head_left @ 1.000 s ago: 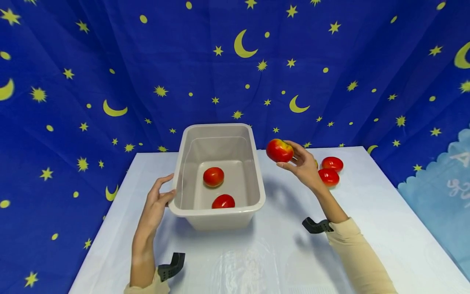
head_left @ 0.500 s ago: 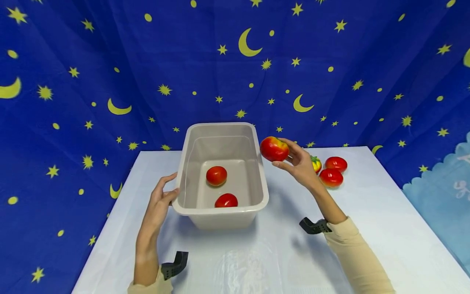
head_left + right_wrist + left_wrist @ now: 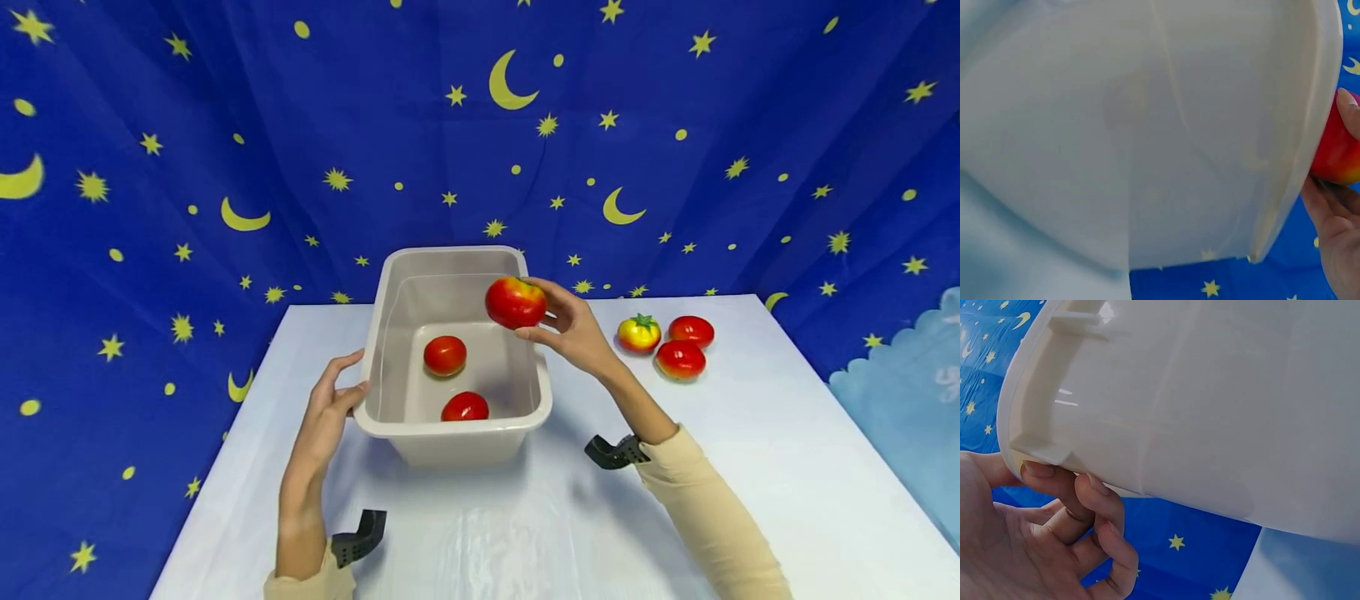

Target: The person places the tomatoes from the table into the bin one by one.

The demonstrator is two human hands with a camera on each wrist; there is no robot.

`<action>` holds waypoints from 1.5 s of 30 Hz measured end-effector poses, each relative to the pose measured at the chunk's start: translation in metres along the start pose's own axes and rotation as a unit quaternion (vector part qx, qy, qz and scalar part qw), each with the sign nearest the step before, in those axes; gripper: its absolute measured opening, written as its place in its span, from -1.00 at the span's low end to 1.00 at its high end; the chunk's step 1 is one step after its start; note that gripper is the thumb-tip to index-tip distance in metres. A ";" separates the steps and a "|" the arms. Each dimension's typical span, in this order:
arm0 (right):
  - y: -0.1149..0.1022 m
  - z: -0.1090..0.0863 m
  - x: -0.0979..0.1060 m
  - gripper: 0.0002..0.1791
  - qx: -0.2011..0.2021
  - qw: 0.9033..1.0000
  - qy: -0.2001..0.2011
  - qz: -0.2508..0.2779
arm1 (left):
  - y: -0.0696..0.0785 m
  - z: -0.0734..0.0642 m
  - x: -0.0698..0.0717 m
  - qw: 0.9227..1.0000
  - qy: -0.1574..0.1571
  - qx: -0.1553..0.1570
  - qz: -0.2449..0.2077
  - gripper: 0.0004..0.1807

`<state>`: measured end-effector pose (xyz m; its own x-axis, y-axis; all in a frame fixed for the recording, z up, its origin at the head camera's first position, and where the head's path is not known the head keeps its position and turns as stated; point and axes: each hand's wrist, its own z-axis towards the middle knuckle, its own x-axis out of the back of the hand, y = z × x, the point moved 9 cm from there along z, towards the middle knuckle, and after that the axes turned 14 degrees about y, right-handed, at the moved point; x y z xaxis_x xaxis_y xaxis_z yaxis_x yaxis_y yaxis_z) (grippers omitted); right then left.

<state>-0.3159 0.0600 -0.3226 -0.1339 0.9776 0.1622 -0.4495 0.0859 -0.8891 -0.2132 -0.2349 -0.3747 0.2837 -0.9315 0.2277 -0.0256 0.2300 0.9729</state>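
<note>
A dark-blue cloth printed with yellow stars and moons [image 3: 405, 125] hangs behind and beside a white table [image 3: 780, 492]. On the table is a pale-grey rectangular plastic bin with rounded corners [image 3: 450, 429], its mouth upward. Beige sleeves [image 3: 708, 512] cover the person's forearms. The left hand [image 3: 321, 412], fingers bent, grips the bin's left rim. The right hand [image 3: 573, 329] pinches a glossy red tomato-like fruit with a yellow patch [image 3: 513, 303] between thumb and fingers; the fruit is over the bin's mouth, near its right rim, above the floor. Two smooth red oval fruits [image 3: 445, 357] lie apart inside the bin, one near the middle, the other partly hidden by the near rim. To the right of the bin, two further red oval fruits [image 3: 680, 360] lie close beside a yellow-and-red fruit with a green leafy top [image 3: 640, 335]. A black angled bracket [image 3: 617, 452] projects at each wrist.
</note>
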 end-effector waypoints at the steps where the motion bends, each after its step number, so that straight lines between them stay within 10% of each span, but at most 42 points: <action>1: 0.000 0.001 -0.002 -0.26 -0.004 1.000 -0.003 0.000 | 0.000 0.000 0.000 1.000 0.001 -0.001 0.002 -0.50; 45: 0.009 0.003 -0.029 -0.22 0.001 0.997 -0.061 -0.056 | 0.000 0.001 0.000 1.000 -0.003 -0.014 -0.003 -0.50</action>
<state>-0.3187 0.0319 -0.3339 -0.1882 0.9315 0.3112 -0.4692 0.1930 -0.8617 -0.2138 -0.2351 -0.3750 0.2778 -0.9344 0.2229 0.0026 0.2327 0.9725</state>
